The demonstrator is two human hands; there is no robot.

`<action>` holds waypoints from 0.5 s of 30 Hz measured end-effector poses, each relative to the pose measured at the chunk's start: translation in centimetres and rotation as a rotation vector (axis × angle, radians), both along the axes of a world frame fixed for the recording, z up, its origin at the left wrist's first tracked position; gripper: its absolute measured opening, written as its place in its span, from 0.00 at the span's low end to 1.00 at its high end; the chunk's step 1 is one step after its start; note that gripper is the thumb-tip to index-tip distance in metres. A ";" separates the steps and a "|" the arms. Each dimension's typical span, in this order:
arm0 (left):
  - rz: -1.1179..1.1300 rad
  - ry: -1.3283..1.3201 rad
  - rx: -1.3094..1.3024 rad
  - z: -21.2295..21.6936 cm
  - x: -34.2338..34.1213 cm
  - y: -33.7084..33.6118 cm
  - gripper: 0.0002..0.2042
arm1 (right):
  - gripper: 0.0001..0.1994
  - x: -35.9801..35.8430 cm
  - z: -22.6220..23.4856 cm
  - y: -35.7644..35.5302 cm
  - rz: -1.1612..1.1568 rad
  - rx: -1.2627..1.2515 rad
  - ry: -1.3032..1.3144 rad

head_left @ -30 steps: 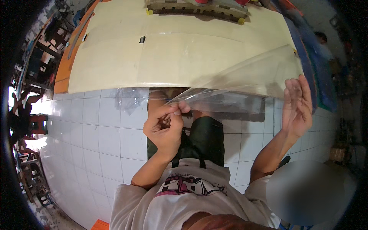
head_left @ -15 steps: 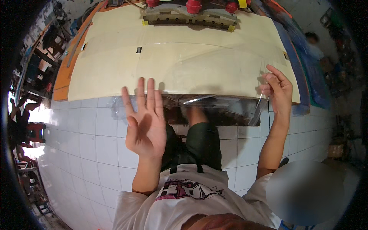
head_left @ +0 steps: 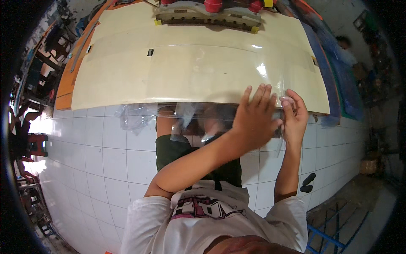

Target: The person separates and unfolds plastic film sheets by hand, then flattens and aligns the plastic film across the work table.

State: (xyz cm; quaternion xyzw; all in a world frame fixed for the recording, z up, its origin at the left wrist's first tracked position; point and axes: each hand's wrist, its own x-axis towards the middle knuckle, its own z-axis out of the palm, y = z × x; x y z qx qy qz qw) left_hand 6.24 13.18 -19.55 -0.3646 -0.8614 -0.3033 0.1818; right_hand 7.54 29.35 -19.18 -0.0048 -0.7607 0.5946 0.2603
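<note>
A clear plastic sheet (head_left: 258, 72) lies over the cream-coloured work surface (head_left: 114, 63), showing up mainly by its glints and faint edges. Its right edge is pinched between the thumb and fingers of my right hand (head_left: 295, 114), near the front edge of the surface. My left hand (head_left: 256, 116) reaches across to the right, back upward. Its fingers are stretched out, with the tips over the sheet just left of my right hand. Whether the left palm presses on the plastic cannot be made out. More clear plastic (head_left: 179, 127) hangs below the front edge.
A metal bar machine (head_left: 207, 19) with red knobs (head_left: 212, 6) spans the back. A small dark piece (head_left: 150, 52) sits on the surface. Bluish plastic sheeting (head_left: 334, 80) drapes at the right; dark slippers (head_left: 308, 183) and a blue metal frame (head_left: 334, 237) stand lower right.
My left hand has swung from the left, palm up, across to beside my right hand, palm down. My right hand has shifted left and slightly down with the sheet's edge.
</note>
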 end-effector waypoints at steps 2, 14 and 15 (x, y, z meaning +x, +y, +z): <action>0.096 0.069 -0.071 -0.8 -0.3 -0.1 0.30 | 0.15 1.3 1.5 -1.1 -0.137 -0.026 -0.236; 0.753 0.104 -0.452 1.3 -2.1 -18.0 0.27 | 0.17 2.3 0.5 2.1 -0.115 -0.044 -0.104; 0.864 0.141 -0.486 2.4 -1.9 -18.4 0.27 | 0.18 2.5 0.7 2.2 -0.125 -0.062 -0.092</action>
